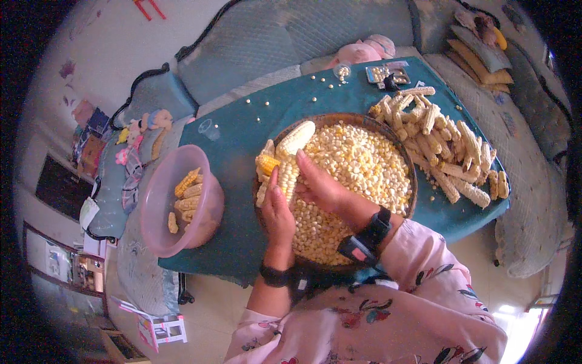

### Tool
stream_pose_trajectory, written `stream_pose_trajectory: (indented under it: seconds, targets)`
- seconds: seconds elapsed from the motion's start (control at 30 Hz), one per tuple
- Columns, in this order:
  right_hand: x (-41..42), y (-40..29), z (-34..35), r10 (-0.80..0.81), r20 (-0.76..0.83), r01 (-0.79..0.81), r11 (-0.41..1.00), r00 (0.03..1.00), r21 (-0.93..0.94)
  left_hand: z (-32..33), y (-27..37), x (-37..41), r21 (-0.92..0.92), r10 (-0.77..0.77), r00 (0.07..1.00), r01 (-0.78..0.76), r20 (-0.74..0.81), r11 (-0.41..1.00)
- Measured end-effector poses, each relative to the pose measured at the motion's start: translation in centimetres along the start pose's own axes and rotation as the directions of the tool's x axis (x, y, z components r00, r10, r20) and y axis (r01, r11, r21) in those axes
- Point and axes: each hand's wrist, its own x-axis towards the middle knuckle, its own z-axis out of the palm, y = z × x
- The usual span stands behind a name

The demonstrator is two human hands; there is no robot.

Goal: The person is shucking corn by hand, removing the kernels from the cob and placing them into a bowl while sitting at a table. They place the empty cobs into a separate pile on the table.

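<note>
Between my two hands, over the left part of a wide round basket, is a pale yellow corn cob with kernels on it. My left hand grips the cob from its left side. Against its right side rest the thumb and fingers of my right hand. Loose corn kernels fill much of the basket. Just beyond my hands a whitish corn cob lies at the basket's rim, and a deeper yellow cob sits beside my left fingertips.
A translucent pink tub holding several cobs stands left on the green-covered table. Stripped cobs are heaped at the right. At the back are a small tray and a clear cup. A sofa surrounds the table.
</note>
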Motion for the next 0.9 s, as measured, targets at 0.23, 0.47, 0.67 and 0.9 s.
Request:
stream_pose_trajectory:
  seconds: [0.23,0.47,0.67,0.9]
  targets:
    - [1.4,1.7,-1.6,-0.063,0.099,0.068,0.997,0.993,-0.046,0.2,-1.5,-0.2,-0.132,-0.07,0.995,0.061,-0.066,0.989]
    - [1.0,1.5,-0.8,-0.035,0.071,0.04,0.997,0.997,-0.072,0.1,-0.9,0.0,-0.377,-0.204,0.975,0.159,-0.082,0.912]
    - [0.5,1.1,-0.4,-0.087,-0.036,0.081,0.988,0.996,-0.132,-0.1,-0.5,-0.1,-0.106,-0.06,0.998,0.06,0.004,0.993]
    - [1.0,1.4,-0.4,-0.2,-0.061,0.168,0.925,0.978,-0.342,0.3,-0.1,-0.1,-0.21,-0.189,0.982,0.181,-0.017,0.961]
